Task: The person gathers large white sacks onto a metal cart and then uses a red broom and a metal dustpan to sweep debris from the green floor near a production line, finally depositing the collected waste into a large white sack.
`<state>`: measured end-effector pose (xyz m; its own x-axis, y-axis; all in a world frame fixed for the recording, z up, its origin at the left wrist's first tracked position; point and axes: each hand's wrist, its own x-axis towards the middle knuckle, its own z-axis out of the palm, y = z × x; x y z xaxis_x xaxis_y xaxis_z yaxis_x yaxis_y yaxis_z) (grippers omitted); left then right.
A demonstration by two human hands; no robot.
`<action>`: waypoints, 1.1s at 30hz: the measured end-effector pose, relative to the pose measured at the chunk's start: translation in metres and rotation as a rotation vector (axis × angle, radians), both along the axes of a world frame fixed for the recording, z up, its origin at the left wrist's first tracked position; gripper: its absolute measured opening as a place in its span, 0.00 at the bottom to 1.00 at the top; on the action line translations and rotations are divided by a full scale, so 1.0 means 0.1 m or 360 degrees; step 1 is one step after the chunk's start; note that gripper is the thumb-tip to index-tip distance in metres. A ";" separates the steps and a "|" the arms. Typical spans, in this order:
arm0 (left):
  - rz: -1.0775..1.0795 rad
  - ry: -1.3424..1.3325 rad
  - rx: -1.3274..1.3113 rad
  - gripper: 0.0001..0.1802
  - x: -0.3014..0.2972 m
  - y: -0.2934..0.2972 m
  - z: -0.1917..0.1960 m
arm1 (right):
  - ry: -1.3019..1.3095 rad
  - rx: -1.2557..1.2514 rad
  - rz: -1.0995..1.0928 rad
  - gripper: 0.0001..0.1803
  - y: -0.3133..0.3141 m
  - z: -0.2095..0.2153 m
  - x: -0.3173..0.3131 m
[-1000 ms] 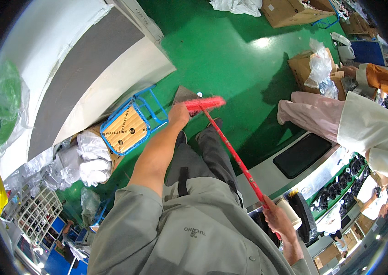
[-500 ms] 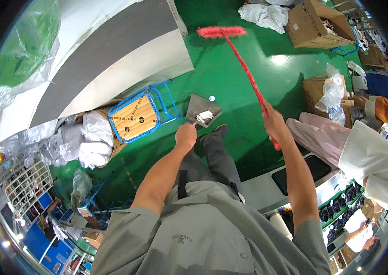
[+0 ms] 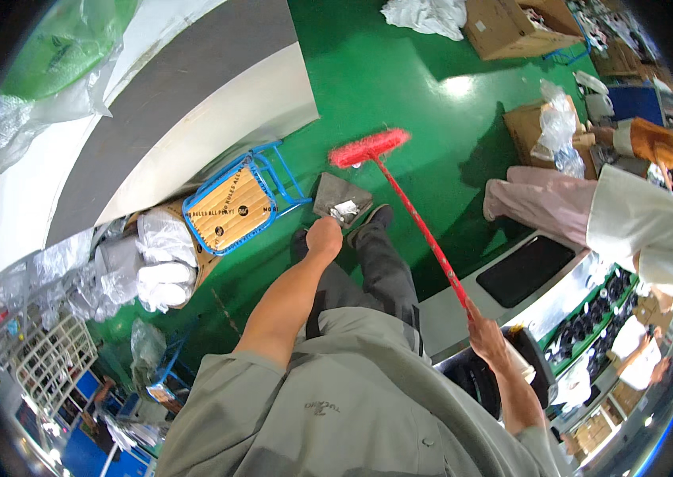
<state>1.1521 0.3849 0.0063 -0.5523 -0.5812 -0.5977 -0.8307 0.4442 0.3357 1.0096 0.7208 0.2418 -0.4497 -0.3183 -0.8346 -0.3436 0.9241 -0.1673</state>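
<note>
My right hand (image 3: 487, 338) is wrapped round the upper end of the red handle of a broom (image 3: 425, 229). The red bristle head (image 3: 370, 149) rests on the green floor just beyond the dustpan's far edge, mostly over a small white piece. A grey dustpan (image 3: 333, 189) lies in front of my feet, with white crumpled scraps (image 3: 344, 211) inside. My left hand (image 3: 324, 240) is closed at the near side of the dustpan, around its handle, which the fist hides.
A stool (image 3: 229, 208) with blue frame stands left of the dustpan, beside a large white-and-grey panel (image 3: 185, 103). Bagged goods (image 3: 166, 262) lie behind it. On the right are a bench with a black mat (image 3: 526, 272), cardboard boxes (image 3: 511, 28) and another person (image 3: 543, 199).
The broom head has come nearer, from far out on the floor to just past the dustpan. My right hand has drawn back toward my right side. My left hand stays at the dustpan.
</note>
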 end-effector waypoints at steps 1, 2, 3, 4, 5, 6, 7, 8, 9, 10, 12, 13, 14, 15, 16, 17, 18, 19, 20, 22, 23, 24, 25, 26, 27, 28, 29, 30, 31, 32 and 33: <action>-0.0056 -0.0028 0.0020 0.13 -0.01 -0.02 -0.03 | -0.0042 -0.0130 -0.0197 0.27 0.07 0.10 0.17; -0.0101 0.0010 0.0006 0.13 -0.02 -0.05 -0.05 | -0.0126 -0.0168 -0.0426 0.26 0.10 0.21 0.29; -0.0153 0.0035 0.0008 0.13 -0.01 -0.05 -0.07 | -0.0205 -0.0085 -0.0614 0.26 0.06 0.32 0.43; -0.0199 0.0058 0.0008 0.13 0.00 -0.04 -0.08 | -0.0261 -0.0008 -0.0795 0.25 0.01 0.41 0.53; -0.0221 0.0031 0.0005 0.12 -0.03 -0.05 -0.07 | -0.0271 0.0019 -0.0905 0.26 -0.03 0.42 0.60; -0.0237 0.0003 -0.0002 0.12 -0.07 -0.04 -0.06 | -0.0135 -0.0144 -0.0768 0.27 -0.02 0.35 0.67; -0.0248 -0.0026 -0.0011 0.12 -0.08 -0.01 -0.04 | -0.0001 -0.0306 -0.0623 0.28 0.02 0.20 0.75; -0.0261 -0.0050 0.0002 0.12 -0.12 0.02 0.00 | 0.0143 -0.0471 -0.0482 0.30 0.03 0.05 0.80; -0.0299 -0.0040 -0.0007 0.11 -0.14 0.06 0.01 | 0.0221 -0.0317 -0.0376 0.32 -0.03 -0.09 0.84; -0.0336 -0.0029 -0.0017 0.11 -0.18 0.09 0.01 | 0.0295 -0.0163 -0.0268 0.34 -0.15 -0.24 0.86; -0.0415 -0.0018 -0.0054 0.11 -0.22 0.14 0.03 | 0.0371 0.0034 -0.0108 0.37 -0.19 -0.41 1.05; -0.0430 -0.0039 -0.0046 0.11 -0.22 0.16 0.00 | 0.0381 0.0076 -0.0060 0.39 -0.16 -0.45 1.17; -0.0430 -0.0048 -0.0043 0.11 -0.26 0.16 -0.01 | 0.0405 0.0112 0.0002 0.40 -0.14 -0.46 1.23; -0.0427 -0.0054 -0.0045 0.11 -0.29 0.16 -0.02 | 0.0351 0.0130 0.0038 0.40 -0.09 -0.41 1.30; -0.0384 -0.0038 -0.0061 0.11 -0.32 0.17 -0.01 | 0.0297 0.0149 0.0073 0.40 0.00 -0.27 1.42; -0.0386 -0.0057 -0.0042 0.11 -0.34 0.19 -0.01 | 0.0247 0.0174 0.0107 0.40 0.08 -0.11 1.52; -0.0380 -0.0074 -0.0030 0.12 -0.36 0.18 -0.02 | 0.0139 0.0211 0.0114 0.39 0.15 0.04 1.56; -0.0388 -0.0090 -0.0016 0.12 -0.39 0.19 -0.02 | 0.0031 0.0251 0.0107 0.37 0.24 0.18 1.61; -0.0399 -0.0092 -0.0006 0.12 -0.38 0.19 0.00 | 0.0026 0.0144 -0.0010 0.36 0.35 0.32 1.67; -0.0407 -0.0101 0.0014 0.12 -0.32 0.16 0.05 | 0.0014 -0.0071 -0.0231 0.33 0.57 0.53 1.77; -0.0369 -0.0128 0.0003 0.12 -0.24 0.15 0.00 | 0.0086 -0.0196 -0.0271 0.32 0.65 0.55 1.81; -0.0334 -0.0152 -0.0010 0.12 -0.15 0.16 -0.07 | 0.0161 -0.0323 -0.0315 0.30 0.72 0.55 1.85; -0.0292 -0.0177 -0.0025 0.13 -0.05 0.16 -0.12 | 0.0234 -0.0452 -0.0351 0.29 0.75 0.54 1.85; -0.0293 -0.0035 0.0023 0.13 0.00 0.18 0.08 | 0.0212 -0.0443 -0.0454 0.28 0.63 0.50 1.74; -0.0279 -0.0019 0.0000 0.13 0.10 0.18 0.13 | 0.0155 -0.0413 -0.0542 0.27 0.52 0.40 1.59; -0.0261 -0.0005 -0.0023 0.13 0.21 0.18 0.17 | 0.0162 -0.0487 -0.0590 0.26 0.39 0.28 1.43; -0.0233 0.0009 -0.0047 0.14 0.31 0.17 0.19 | 0.0145 -0.0430 -0.0620 0.26 0.19 0.16 1.20; -0.0214 -0.0003 -0.0066 0.14 0.40 0.19 0.22 | 0.0359 -0.0782 -0.0481 0.26 0.15 -0.17 1.02; -0.0183 -0.0018 -0.0095 0.15 0.49 0.20 0.25 | 0.0364 -0.0711 -0.0564 0.26 0.05 -0.47 0.83; -0.0155 -0.0032 -0.0123 0.15 0.54 0.20 0.26 | 0.0314 -0.0623 -0.0561 0.26 -0.18 -0.72 0.55; -0.0184 -0.0004 -0.0140 0.16 0.59 0.21 0.28 | 0.0491 -0.0952 -0.0431 0.25 -0.37 -0.99 0.29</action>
<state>1.2106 0.4057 0.0345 -0.6169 -0.5639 -0.5490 -0.7732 0.5644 0.2892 1.0385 0.6835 0.1430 -0.7643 -0.5250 -0.3745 -0.2291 0.7639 -0.6033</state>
